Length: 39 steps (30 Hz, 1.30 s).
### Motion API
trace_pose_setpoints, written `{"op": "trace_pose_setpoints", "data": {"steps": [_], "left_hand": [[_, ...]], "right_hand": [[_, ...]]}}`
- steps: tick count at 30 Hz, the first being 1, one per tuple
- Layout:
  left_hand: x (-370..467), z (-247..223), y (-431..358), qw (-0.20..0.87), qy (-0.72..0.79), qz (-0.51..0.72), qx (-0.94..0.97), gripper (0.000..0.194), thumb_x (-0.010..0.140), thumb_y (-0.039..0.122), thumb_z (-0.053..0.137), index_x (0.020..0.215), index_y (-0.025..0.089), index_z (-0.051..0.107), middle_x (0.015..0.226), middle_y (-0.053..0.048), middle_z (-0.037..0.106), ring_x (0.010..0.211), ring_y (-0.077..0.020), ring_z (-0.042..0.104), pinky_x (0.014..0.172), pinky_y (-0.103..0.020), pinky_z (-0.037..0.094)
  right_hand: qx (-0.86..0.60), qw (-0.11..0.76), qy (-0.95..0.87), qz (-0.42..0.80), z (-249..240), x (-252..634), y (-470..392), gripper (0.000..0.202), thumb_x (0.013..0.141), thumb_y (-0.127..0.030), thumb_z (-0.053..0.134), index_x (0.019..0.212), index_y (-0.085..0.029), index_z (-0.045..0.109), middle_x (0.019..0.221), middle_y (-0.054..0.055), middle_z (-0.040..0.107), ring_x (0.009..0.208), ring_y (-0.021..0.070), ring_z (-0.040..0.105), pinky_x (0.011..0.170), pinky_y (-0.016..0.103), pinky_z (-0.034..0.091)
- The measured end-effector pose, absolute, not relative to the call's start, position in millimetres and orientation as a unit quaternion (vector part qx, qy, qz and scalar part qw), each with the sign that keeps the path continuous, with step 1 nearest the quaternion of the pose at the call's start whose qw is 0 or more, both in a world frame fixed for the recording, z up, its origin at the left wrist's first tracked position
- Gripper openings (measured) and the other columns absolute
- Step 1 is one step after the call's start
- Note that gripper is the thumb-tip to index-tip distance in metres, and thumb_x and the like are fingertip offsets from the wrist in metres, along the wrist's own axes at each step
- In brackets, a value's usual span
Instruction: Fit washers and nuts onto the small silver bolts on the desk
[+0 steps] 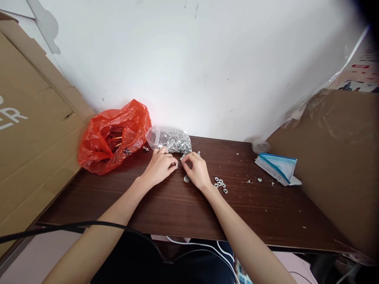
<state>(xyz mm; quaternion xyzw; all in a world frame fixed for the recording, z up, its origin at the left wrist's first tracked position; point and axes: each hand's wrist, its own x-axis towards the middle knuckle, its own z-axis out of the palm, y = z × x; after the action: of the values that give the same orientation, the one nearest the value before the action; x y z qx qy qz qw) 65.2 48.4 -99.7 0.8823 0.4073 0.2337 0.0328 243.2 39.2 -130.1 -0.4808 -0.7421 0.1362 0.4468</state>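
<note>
My left hand (160,167) is closed in a pinch, with a small shiny metal piece (177,164) at its fingertips; its exact kind is too small to tell. Just across from it, my right hand (196,170) also pinches, and whatever lies between its fingers is hidden. The fingertips of both hands are close together but apart. A flat round washer (186,179) rests on the table below the right fingers. Several metal nuts (219,183) lie to the right of my right wrist. Behind the hands, a clear plastic bag (177,141) holds many small metal parts.
A red plastic bag (91,148) with copper-coloured pieces inside stands at the left of the brown table (183,215). On the right are a blue-and-white packet (276,167) and a clear round container (261,146). Cardboard (35,118) flanks the left side; a black cable (97,223) crosses the foreground.
</note>
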Motion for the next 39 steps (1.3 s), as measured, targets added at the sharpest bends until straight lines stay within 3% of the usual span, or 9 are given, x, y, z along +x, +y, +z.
{"op": "trace_pose_setpoints", "data": {"steps": [3, 6, 23, 39], "left_hand": [[66.2, -99.4, 48.3, 0.030, 0.412, 0.236, 0.880, 0.005, 0.081, 0.019, 0.065, 0.083, 0.021, 0.069, 0.080, -0.003, 0.070, 0.091, -0.0245, 0.049, 0.082, -0.039, 0.030], [67.2, -99.3, 48.2, 0.027, 0.425, 0.234, 0.874, 0.002, 0.080, 0.019, 0.065, 0.080, 0.019, 0.067, 0.076, -0.005, 0.066, 0.090, -0.0248, 0.050, 0.081, -0.038, 0.031], [61.9, -91.6, 49.0, 0.068, 0.438, 0.235, 0.865, 0.011, 0.083, 0.020, 0.062, 0.088, 0.020, 0.072, 0.083, -0.002, 0.072, 0.092, -0.0228, 0.050, 0.085, -0.038, 0.031], [64.2, -91.9, 47.1, 0.071, 0.432, 0.243, 0.866, 0.013, 0.083, 0.028, 0.066, 0.091, 0.020, 0.073, 0.085, -0.003, 0.072, 0.091, -0.0228, 0.049, 0.085, -0.038, 0.032]], "right_hand": [[-0.461, 0.486, -0.736, 0.100, -124.4, 235.4, 31.8, 0.012, 0.088, -0.014, 0.048, 0.086, -0.021, 0.058, 0.091, 0.006, 0.060, 0.079, 0.0184, 0.059, 0.074, 0.031, 0.048], [-0.420, 0.473, -0.769, 0.096, -123.0, 231.6, 26.7, 0.014, 0.090, -0.015, 0.046, 0.086, -0.021, 0.057, 0.090, 0.006, 0.060, 0.082, 0.0179, 0.060, 0.076, 0.030, 0.049], [-0.374, 0.501, -0.769, 0.134, -136.5, 233.4, 24.8, 0.022, 0.090, -0.010, 0.047, 0.092, -0.020, 0.066, 0.100, 0.007, 0.068, 0.095, 0.0180, 0.065, 0.087, 0.033, 0.053], [-0.385, 0.493, -0.764, 0.158, -129.5, 240.6, 25.7, 0.016, 0.088, -0.017, 0.056, 0.087, -0.020, 0.071, 0.097, 0.008, 0.072, 0.092, 0.0190, 0.067, 0.086, 0.035, 0.054]]}}
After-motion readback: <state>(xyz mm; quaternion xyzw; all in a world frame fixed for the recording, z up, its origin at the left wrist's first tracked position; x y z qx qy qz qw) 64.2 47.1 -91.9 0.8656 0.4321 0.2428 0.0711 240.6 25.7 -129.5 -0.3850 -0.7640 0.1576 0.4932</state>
